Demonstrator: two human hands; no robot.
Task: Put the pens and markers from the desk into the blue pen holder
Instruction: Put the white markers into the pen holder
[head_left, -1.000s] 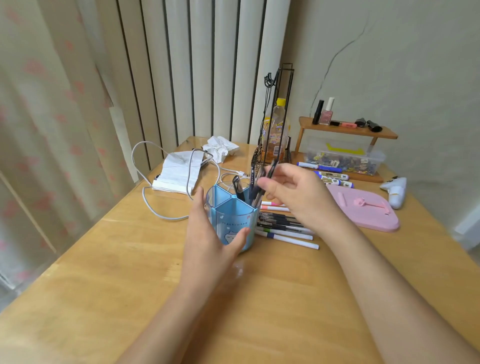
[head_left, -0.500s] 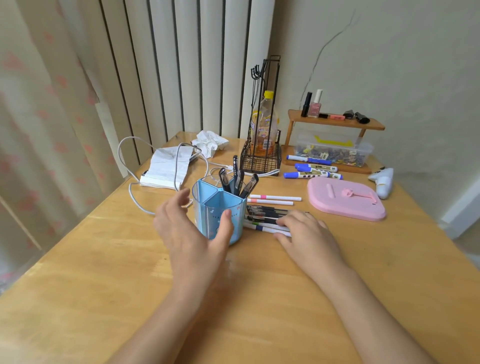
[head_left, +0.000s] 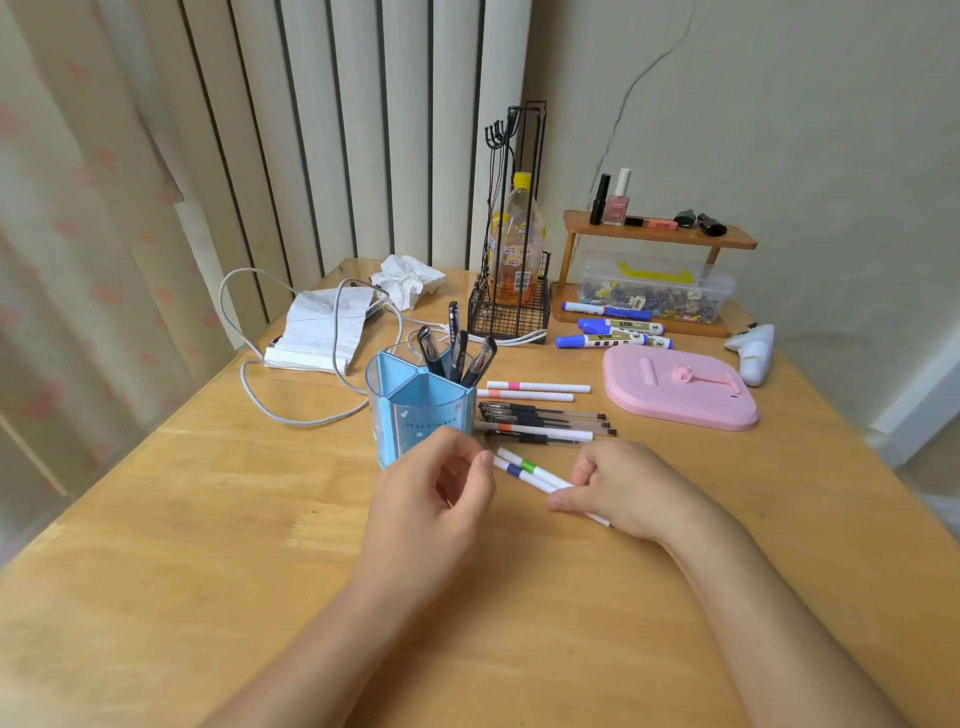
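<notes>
The blue pen holder stands mid-desk with several black pens upright in its back compartment. My right hand is closed on two white markers, one with a green band and one with a blue band, held low over the desk just in front of the holder. My left hand touches their left tips with its fingertips. Right of the holder lie several more pens and white markers. Three blue-capped markers lie farther back by the wooden shelf.
A pink tray lies right of the pens, with a white device beyond it. A wire basket with a bottle, a wooden shelf over a clear box, a notepad with a white cable and crumpled tissue sit behind.
My right hand has picked two white markers up off the desk and drawn them nearer. My left hand left the holder's side and came over to the markers' tips.
</notes>
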